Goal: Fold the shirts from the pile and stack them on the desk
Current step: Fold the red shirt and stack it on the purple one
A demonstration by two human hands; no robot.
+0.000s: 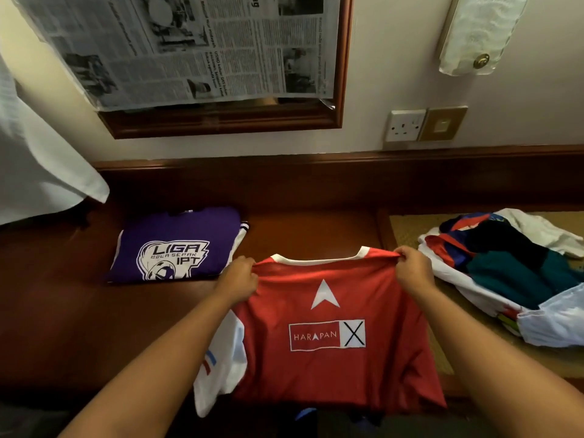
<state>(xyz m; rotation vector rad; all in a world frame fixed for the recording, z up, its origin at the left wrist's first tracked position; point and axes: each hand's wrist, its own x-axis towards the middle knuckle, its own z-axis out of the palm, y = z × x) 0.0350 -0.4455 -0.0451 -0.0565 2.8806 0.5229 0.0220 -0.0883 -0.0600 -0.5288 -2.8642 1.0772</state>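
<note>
Head view looks down on a dark brown wooden worktop [316, 229] that runs along a pale wall [395, 74], with a raised wooden back edge where the two meet. On the wall hangs a wood-framed mirror [227, 121] with a newspaper [189, 49] covering most of it; to its right are a socket [405, 125], a brass switch plate [442, 123] and a wall lamp [477, 33]. White cloth [38, 165] hangs over the worktop's left end.

At the front edge, middle, a red shirt [331, 368] with a white collar and the word HARAPAN is held up by its shoulders, its body draping over the front edge. The left hand [240, 279] pinches the left shoulder, the right hand [414, 268] pinches the right shoulder, fingers curled on the fabric. A white sleeve [218, 371] hangs under the left forearm.

Toward the right end, a pile [512, 267] of mixed shirts sits on a tan mat [404, 229], just beside the right hand. Left of centre a folded purple shirt [177, 245] lies flat, near the left hand. Bare wood shows between the purple shirt and the mat, back to the rear edge.
</note>
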